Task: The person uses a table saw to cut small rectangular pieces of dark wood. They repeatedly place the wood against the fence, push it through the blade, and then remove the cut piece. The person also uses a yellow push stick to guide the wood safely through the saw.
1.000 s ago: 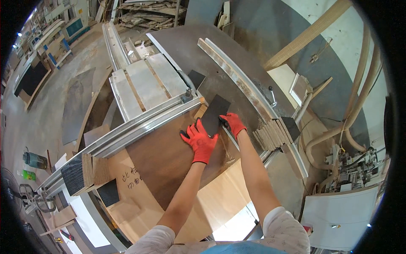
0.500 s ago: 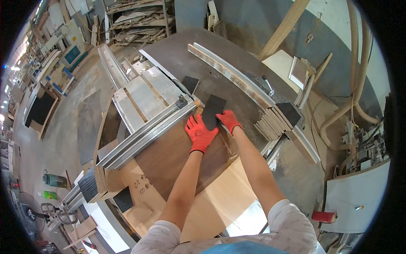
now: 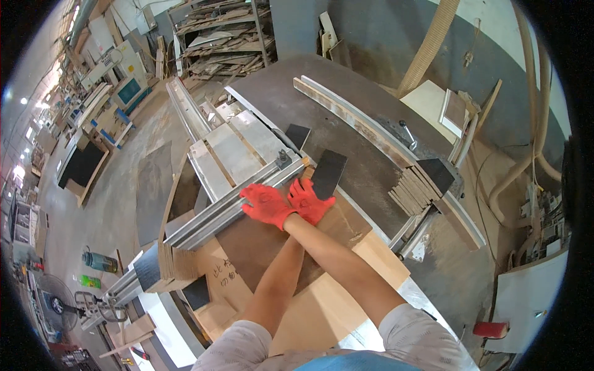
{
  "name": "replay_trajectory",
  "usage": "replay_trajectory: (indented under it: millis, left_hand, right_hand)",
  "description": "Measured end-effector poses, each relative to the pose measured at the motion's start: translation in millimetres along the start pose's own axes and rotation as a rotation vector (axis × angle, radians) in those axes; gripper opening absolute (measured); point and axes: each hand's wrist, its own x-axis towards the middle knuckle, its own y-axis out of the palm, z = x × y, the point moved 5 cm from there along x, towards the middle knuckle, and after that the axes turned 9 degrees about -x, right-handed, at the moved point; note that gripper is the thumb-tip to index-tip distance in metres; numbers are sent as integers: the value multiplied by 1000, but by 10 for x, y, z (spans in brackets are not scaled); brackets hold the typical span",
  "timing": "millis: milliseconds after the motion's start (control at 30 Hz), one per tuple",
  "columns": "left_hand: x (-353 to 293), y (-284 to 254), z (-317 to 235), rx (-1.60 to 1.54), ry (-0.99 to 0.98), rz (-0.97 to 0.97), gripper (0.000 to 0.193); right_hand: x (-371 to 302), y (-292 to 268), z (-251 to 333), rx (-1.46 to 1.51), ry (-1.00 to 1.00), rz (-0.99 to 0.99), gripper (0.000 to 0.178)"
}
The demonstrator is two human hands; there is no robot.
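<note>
Both my hands wear red gloves and lie close together on a brown board [image 3: 266, 247] on the saw table. My wrists cross, with the right forearm over the left. My right hand [image 3: 266, 204] is spread flat, its fingers on the long aluminium fence [image 3: 210, 216] along the board's far edge. My left hand [image 3: 312, 201] lies just to its right, fingers curled at the near end of a dark rectangular panel [image 3: 328, 172]. Whether it grips that panel is hidden.
A stack of thin cut strips [image 3: 411, 188] leans at the table's right. A second dark piece [image 3: 298, 135] lies beyond the fence. A pale sheet [image 3: 334, 303] lies under the board. Dust hoses [image 3: 427, 43] hang behind. Scrap wood racks [image 3: 216, 37] stand at the back.
My hands have come closer together and slid toward the fence, and the wrists now cross. The view has swung to the right.
</note>
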Motion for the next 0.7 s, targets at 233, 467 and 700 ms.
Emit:
replay_trajectory:
  millis: [233,467,700]
  left_hand:
    - [85,-12,84,-79,50,-81,92]
    - [227,-9,74,-114,42,-73,86]
    - [526,-6,237,-91,46,-85,83]
  right_hand:
    - [445,707,-73,-444,-45,127,69]
    - [642,890,-339,-365,10,180,98]
    - [1068,941,-438,-363,79,251,98]
